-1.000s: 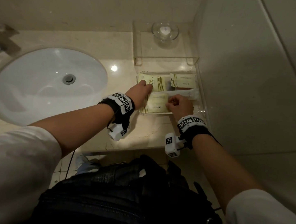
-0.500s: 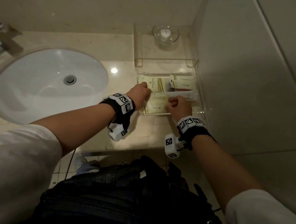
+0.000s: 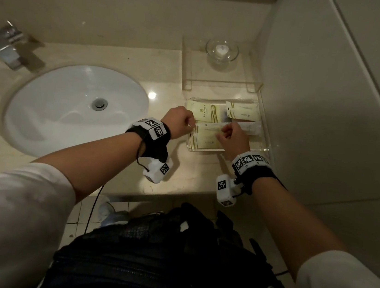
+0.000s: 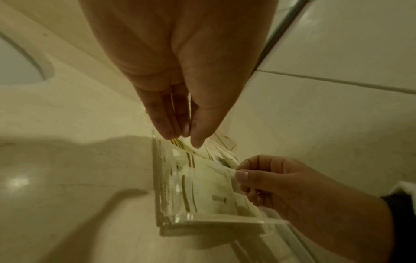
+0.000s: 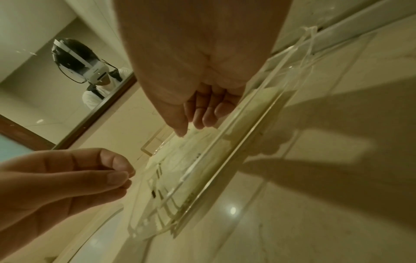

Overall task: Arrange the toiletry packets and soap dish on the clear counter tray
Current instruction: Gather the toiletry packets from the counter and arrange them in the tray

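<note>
A clear tray sits on the counter against the right wall and holds several cream toiletry packets. A striped packet and a second one lie at its rear, and another lies at the front. A long white packet lies across them. My left hand pinches its left end, fingers and thumb together. My right hand pinches the same packet near its middle. A glass soap dish with a small white soap stands on a clear riser behind the tray.
A white oval sink fills the counter's left half, with a chrome tap at the far left. A wall panel runs close along the tray's right side. The counter's front edge is near my body.
Both hands stay over the tray. The left hand has drawn slightly back from the rear striped packet to the long packet's left end.
</note>
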Demonstrator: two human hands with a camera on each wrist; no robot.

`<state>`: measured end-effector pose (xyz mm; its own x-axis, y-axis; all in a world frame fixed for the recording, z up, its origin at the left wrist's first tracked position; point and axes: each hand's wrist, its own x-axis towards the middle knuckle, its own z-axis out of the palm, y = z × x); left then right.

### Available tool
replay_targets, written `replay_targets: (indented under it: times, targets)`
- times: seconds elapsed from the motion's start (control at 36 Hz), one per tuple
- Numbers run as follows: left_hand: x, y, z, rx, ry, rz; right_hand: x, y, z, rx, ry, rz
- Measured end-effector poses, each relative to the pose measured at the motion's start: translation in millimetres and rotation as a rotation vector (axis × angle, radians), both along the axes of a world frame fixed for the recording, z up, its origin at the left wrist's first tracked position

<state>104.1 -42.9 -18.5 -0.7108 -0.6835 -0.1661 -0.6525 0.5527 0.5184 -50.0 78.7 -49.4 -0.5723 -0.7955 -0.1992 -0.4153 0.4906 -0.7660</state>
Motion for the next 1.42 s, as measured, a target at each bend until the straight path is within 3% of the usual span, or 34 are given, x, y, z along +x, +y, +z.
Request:
replay_targets:
  times: [0.33, 0.58, 0.83, 1.03, 1.42]
  targets:
    - [28.3, -22.3, 2.0, 0.220, 0.103, 0.101, 36.5, -32.5, 27.7, -0.033, 0.102, 0.073]
    - [98.3, -66.5, 17.4, 0.342, 0.182, 0.217, 107.6, -95.8, 47.1, -0.080, 0.139, 0.240]
    - [220.3, -119.7, 24.8, 0.351, 0.251, 0.424, 224.9, -181.4, 53.6, -0.072, 0.153, 0.508]
    - [350.2, -155.7, 25.1, 0.334, 0.297, 0.641, 345.1, -249.5, 52.4, -0.051, 0.153, 0.728]
    - [561.6, -191.7, -0.9, 0.188, 0.281, 1.100, 555.9, -327.8, 35.2, -0.002, 0.145, 1.023]
